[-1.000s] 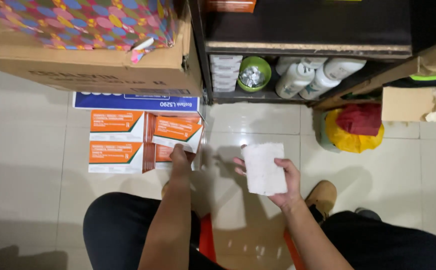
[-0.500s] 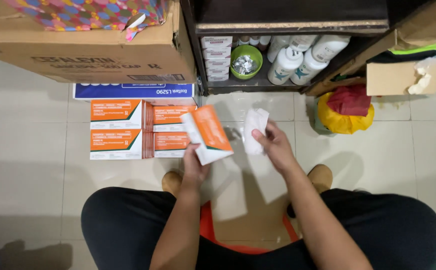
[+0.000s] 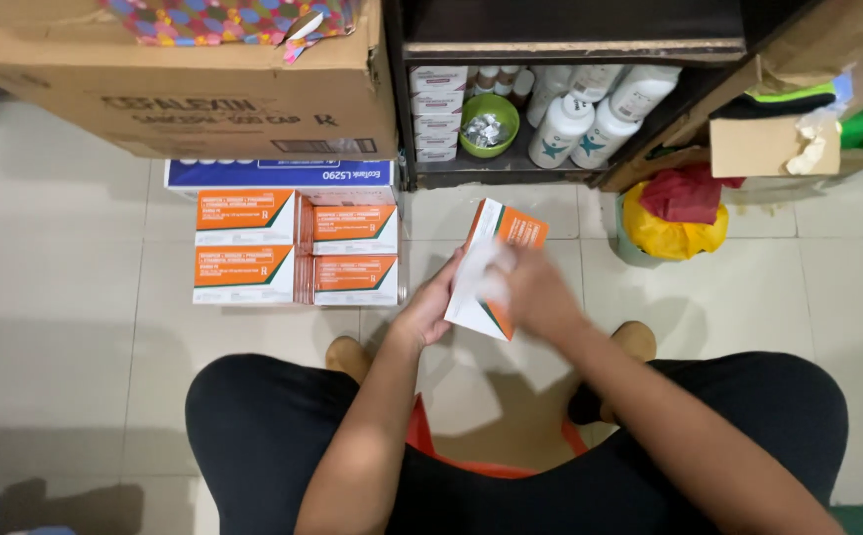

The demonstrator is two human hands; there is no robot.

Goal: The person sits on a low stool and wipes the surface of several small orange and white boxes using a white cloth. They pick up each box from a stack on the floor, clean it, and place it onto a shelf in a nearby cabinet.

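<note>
My left hand [image 3: 429, 309] holds an orange-and-white medicine box [image 3: 510, 226] tilted upright over the tiled floor. My right hand [image 3: 535, 292], blurred by motion, presses a white cloth [image 3: 483, 279] against the face of that box. To the left, a stack of several matching orange-and-white boxes [image 3: 293, 248] lies on the floor, apart from both hands. I sit low, with my knees in dark trousers on either side.
A large brown carton [image 3: 194, 94] sits on a blue-and-white box [image 3: 273, 173] behind the stack. A dark shelf [image 3: 560, 50] holds white bottles [image 3: 575, 124], a green bowl [image 3: 488, 124] and small boxes. A yellow-and-red bag [image 3: 679, 213] and a cardboard box [image 3: 763, 144] stand at right.
My left hand lifted one box off the stack and brought it in front of me. My right hand moved the white cloth onto the box's face.
</note>
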